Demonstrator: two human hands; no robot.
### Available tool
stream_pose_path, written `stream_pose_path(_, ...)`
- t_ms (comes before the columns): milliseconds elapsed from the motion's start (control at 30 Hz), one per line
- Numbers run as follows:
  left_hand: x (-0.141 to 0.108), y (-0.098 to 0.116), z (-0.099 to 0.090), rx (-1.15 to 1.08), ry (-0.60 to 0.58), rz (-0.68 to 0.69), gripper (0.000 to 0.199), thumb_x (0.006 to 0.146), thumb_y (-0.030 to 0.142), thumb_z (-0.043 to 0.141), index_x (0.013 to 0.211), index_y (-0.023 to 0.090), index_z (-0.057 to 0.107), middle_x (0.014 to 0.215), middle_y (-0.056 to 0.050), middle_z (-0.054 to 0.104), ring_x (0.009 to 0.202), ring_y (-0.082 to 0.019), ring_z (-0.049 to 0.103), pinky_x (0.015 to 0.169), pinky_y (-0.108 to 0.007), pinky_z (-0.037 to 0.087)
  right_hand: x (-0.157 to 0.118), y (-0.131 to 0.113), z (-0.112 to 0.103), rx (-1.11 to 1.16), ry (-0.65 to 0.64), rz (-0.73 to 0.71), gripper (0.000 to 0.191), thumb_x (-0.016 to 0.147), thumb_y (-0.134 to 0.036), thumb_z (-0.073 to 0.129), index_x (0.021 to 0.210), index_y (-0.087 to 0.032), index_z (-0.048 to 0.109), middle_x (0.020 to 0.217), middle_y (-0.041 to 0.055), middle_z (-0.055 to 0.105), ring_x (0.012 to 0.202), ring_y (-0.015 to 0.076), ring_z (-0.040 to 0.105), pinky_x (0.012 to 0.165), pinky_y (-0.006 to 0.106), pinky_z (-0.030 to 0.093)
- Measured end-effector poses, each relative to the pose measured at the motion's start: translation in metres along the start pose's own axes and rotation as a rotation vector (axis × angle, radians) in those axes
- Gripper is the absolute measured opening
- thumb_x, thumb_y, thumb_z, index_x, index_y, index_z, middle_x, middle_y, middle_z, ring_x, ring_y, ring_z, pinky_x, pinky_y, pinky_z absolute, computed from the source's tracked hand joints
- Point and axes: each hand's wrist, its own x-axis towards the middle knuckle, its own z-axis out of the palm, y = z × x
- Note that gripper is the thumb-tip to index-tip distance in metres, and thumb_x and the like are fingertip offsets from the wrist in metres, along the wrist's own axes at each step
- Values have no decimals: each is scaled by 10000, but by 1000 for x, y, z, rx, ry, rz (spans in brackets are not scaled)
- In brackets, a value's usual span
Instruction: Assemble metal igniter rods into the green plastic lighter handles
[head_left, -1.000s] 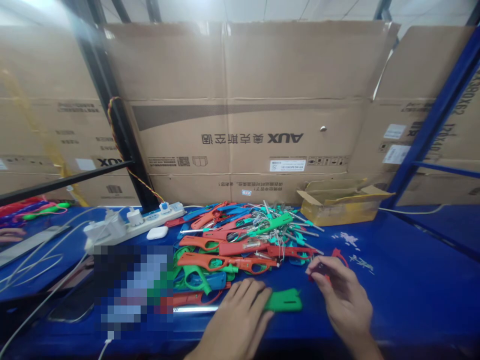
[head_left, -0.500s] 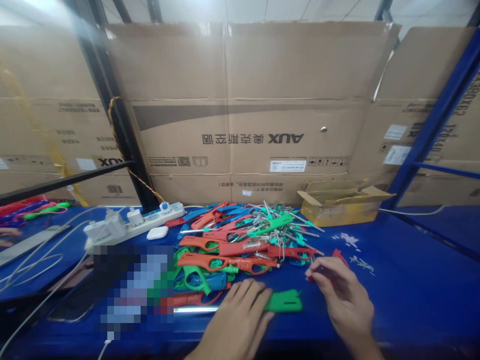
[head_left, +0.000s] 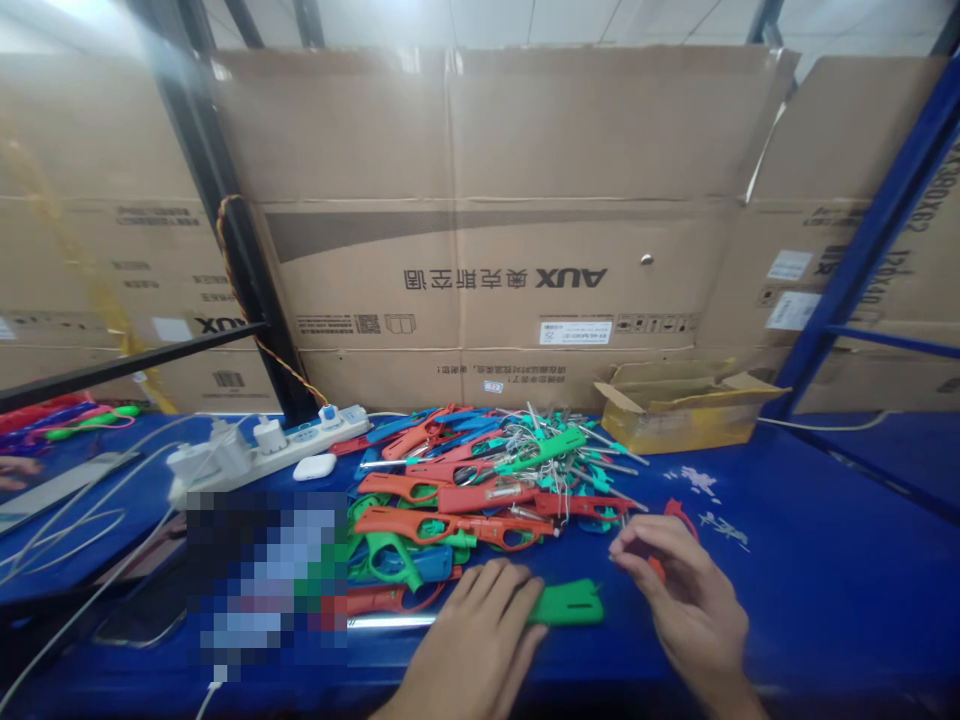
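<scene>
My left hand [head_left: 480,620] is closed over a green long-neck lighter [head_left: 574,603] that lies near the front of the table. Its butt end sticks out to the right of my fingers, and a silver metal tube [head_left: 390,622] shows on the left side. To the right, my right hand [head_left: 694,600] is raised slightly with thumb and forefinger pinched together; whatever is between the tips is too small to make out. A red plastic piece [head_left: 679,515] shows behind its knuckles, partly hidden. Beyond both hands lies a heap of red, green and blue lighter bodies [head_left: 487,495].
Metal tubes with teal ends [head_left: 592,460] lie heaped at the back. An opened cardboard box [head_left: 682,415] stands back right, near small pink pieces [head_left: 699,480] and pale green bits [head_left: 724,530]. A power strip [head_left: 277,445], white case [head_left: 314,467] and cables are left. Another person's hand [head_left: 19,470] shows far left.
My right thumb and forefinger have shifted slightly, and the red at their tips no longer shows there. More red is visible through the curl of the fingers. My left hand stays in place.
</scene>
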Motion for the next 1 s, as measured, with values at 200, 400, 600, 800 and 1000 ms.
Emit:
stream_pose_path(200, 0, 0, -1, -4, 0, -3, 312, 1085, 306, 453, 1339, 177, 582, 1224, -87, 695, 1128, -264, 656, 974, -407, 566, -1, -4, 1, -68, -39, 24, 354, 1016, -120, 521, 1306, -264, 663, 1108, 90, 732, 825, 197, 731, 679, 339, 644)
stream_pose_path(400, -2, -1, 1, 2, 9, -4, 319, 1086, 304, 450, 1345, 177, 585, 1227, -86, 693, 1138, -259, 652, 975, -403, 567, -3, 2, -2, -38, -26, 25, 319, 968, -118, 627, 1245, -263, 689, 993, 73, 718, 815, 203, 719, 649, 334, 629)
stream_pose_path(600, -1, -1, 1, -1, 13, -2, 321, 1085, 304, 447, 1344, 175, 587, 1224, -83, 689, 1130, -265, 650, 974, -420, 565, -7, 4, -5, -96, -53, -11, 334, 968, -127, 627, 1269, -260, 680, 1071, 92, 696, 867, 205, 713, 700, 342, 625)
stream_pose_path(800, 0, 0, 0, -12, 9, -5, 310, 1092, 304, 432, 1321, 168, 591, 1187, -92, 683, 1093, -255, 653, 961, -404, 565, -1, -5, -1, -91, -71, -11, 386, 1011, -97, 524, 1340, -264, 638, 996, 68, 714, 812, 179, 710, 670, 298, 619)
stream_pose_path(1000, 0, 0, 0, -21, -5, -7, 310, 1092, 299, 425, 1318, 154, 579, 1182, -102, 677, 1090, -271, 655, 953, -425, 570, 1, 0, -4, -106, -73, -45, 235, 983, -223, 649, 1212, -256, 690, 922, 62, 702, 821, 204, 700, 687, 327, 613)
